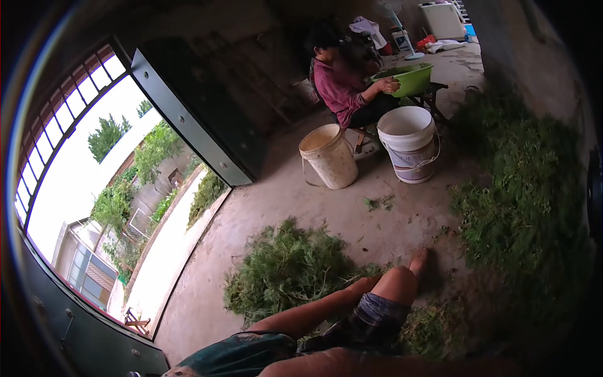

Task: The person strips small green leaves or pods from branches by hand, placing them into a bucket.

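My left forearm [314, 311] stretches from a dark green sleeve [235, 355] toward my bent knee [399, 283]. The knee hides my left hand and its fingers. Close to that side lies a loose heap of feathery green branches [286, 270] on the floor. Along the bottom edge my right arm [333, 363] runs into deep shadow, and the hand there does not show. Paler green sprigs [433, 330] lie beside my leg, above the right arm.
A seated person [339, 88] handles a green basin [411, 81] on a stand. Before them stand a cream bucket [330, 157] and a white bucket [408, 147]. A large pile of greenery [521, 195] lines the right wall. An open door [195, 119] is at left.
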### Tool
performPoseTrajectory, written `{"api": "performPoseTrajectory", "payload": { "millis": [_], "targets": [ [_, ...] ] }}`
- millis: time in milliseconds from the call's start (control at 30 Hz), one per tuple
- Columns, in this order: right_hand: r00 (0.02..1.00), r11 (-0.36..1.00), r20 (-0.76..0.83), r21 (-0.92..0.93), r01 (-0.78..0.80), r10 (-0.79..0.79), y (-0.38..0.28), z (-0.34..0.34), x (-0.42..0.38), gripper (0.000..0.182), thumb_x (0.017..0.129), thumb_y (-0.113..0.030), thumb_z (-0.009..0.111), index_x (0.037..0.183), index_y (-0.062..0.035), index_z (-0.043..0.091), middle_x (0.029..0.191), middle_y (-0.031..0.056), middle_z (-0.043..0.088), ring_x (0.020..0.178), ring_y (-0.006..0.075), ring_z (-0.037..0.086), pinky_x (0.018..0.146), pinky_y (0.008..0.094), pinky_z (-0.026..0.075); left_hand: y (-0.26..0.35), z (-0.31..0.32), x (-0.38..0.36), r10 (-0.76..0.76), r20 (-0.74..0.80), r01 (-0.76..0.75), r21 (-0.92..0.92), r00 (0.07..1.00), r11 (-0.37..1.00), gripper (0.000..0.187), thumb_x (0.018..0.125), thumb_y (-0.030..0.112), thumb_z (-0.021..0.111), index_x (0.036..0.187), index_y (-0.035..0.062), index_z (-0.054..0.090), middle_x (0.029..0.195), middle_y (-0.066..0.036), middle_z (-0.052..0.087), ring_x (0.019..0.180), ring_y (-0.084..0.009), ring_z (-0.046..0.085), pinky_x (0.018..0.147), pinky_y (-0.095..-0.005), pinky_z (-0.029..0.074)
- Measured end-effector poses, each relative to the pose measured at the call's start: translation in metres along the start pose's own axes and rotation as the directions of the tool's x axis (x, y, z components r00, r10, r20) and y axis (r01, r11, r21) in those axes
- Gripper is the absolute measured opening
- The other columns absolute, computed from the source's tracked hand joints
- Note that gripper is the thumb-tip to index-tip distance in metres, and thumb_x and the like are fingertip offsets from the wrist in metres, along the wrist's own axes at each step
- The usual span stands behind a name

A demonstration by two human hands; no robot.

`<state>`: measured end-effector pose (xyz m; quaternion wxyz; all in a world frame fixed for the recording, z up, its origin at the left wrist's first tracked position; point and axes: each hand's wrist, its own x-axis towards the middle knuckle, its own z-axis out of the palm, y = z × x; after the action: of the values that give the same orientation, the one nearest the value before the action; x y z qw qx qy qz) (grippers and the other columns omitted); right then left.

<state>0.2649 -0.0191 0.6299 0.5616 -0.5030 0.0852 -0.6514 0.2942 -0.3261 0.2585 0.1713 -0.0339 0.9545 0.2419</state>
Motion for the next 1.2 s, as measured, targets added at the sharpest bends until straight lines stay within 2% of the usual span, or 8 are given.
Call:
{"api": "performPoseTrajectory", "payload": {
  "millis": [100,267,467,700,867,933,1000,1200],
  "targets": [
    [0.989,0.776,-0.003,0.621,-0.111,0.145,-0.004,-0.021,-0.012,0.057,0.081,-0.023,0.066,0.13,-0.0098,0.04,0.098,0.007,0.056,0.09,0.0174,0.053,0.084,0.0324,0.042,0.052,-0.105,-0.022,-0.445,0.009,0.433,0.21,0.896,0.877,0.088,0.072,0.024,0.056,0.144,0.0139,0.006,0.099,-0.027,0.06,0.092,-0.0393,0.06,0.081,-0.0472,0.046],
    [0.673,0.998,-0.739,-0.061,-0.012,-0.037,0.053,-0.066,-0.057,0.044,0.08,-0.015,0.063,0.117,0.0008,0.045,0.085,0.0131,0.06,0.075,0.0213,0.06,0.066,0.0324,0.051,0.039,-0.38,-0.068,-0.273,-0.852,0.705,0.146,0.446,0.694,0.085,0.07,0.015,0.053,0.143,0.0096,0.009,0.098,-0.025,0.061,0.092,-0.039,0.059,0.08,-0.0477,0.046],
    [0.473,0.94,-0.881,-0.155,-0.303,0.008,0.102,-0.12,-0.108,0.038,0.081,-0.013,0.061,0.113,0.0013,0.045,0.087,0.0076,0.058,0.078,0.0114,0.056,0.072,0.0245,0.045,0.061,-0.508,-0.114,-0.108,-0.99,0.766,0.0,0.09,0.642,0.072,0.072,0.016,0.052,0.137,0.0088,0.024,0.1,-0.024,0.062,0.096,-0.0378,0.059,0.081,-0.0455,0.047],
    [0.463,0.668,-0.876,-0.425,-0.611,-0.134,0.118,-0.112,-0.131,0.026,0.08,-0.011,0.061,0.102,0.0007,0.055,0.073,0.0039,0.056,0.064,0.0084,0.053,0.062,0.0261,0.046,-0.054,-0.314,0.022,-0.406,-0.338,0.528,0.553,0.849,0.644,0.048,0.067,0.027,0.057,0.112,0.0093,0.058,0.11,-0.014,0.06,0.105,-0.0307,0.056,0.086,-0.0412,0.046],
    [0.328,0.586,-0.941,-0.313,-0.747,-0.084,0.103,-0.091,-0.148,0.04,0.078,-0.014,0.064,0.112,0.0006,0.05,0.088,0.0097,0.059,0.075,0.015,0.057,0.068,0.0298,0.047,0.062,-0.195,0.087,-0.254,-0.041,0.229,0.586,0.966,0.777,0.037,0.068,0.018,0.055,0.104,0.0068,0.058,0.105,-0.012,0.06,0.104,-0.0302,0.056,0.084,-0.0457,0.046],
    [0.29,0.254,-0.955,-0.266,-0.93,0.061,0.093,-0.085,-0.154,0.076,0.075,-0.052,0.066,0.133,-0.0126,0.038,0.112,0.0092,0.055,0.093,0.0257,0.056,0.099,0.0356,0.037,0.093,-0.172,0.113,-0.174,0.023,0.125,0.602,0.985,0.788,0.033,0.069,0.016,0.055,0.1,0.0058,0.057,0.102,-0.015,0.06,0.102,-0.0315,0.057,0.081,-0.0459,0.047],
    [0.551,-0.087,-0.813,-0.545,-0.834,-0.188,0.1,-0.071,-0.16,0.046,0.072,-0.016,0.069,0.111,-0.003,0.05,0.084,0.0129,0.06,0.073,0.0257,0.062,0.064,0.0374,0.05,0.147,-0.15,0.136,-0.082,0.068,0.025,0.599,0.994,0.8,0.027,0.07,0.014,0.055,0.095,0.0045,0.056,0.094,-0.017,0.061,0.097,-0.0338,0.059,0.077,-0.0454,0.049],
    [0.538,0.075,-0.838,-0.544,-0.835,-0.09,0.086,-0.033,-0.194,0.032,0.073,-0.012,0.059,0.101,-0.0016,0.047,0.083,0.0159,0.055,0.08,0.033,0.057,0.069,0.0438,0.045,0.201,-0.018,0.214,0.219,0.087,-0.233,0.48,0.972,0.846,0.03,0.077,0.015,0.057,0.108,0.0131,0.058,0.099,-0.014,0.063,0.095,-0.0319,0.06,0.08,-0.0448,0.047]
  ]
}}
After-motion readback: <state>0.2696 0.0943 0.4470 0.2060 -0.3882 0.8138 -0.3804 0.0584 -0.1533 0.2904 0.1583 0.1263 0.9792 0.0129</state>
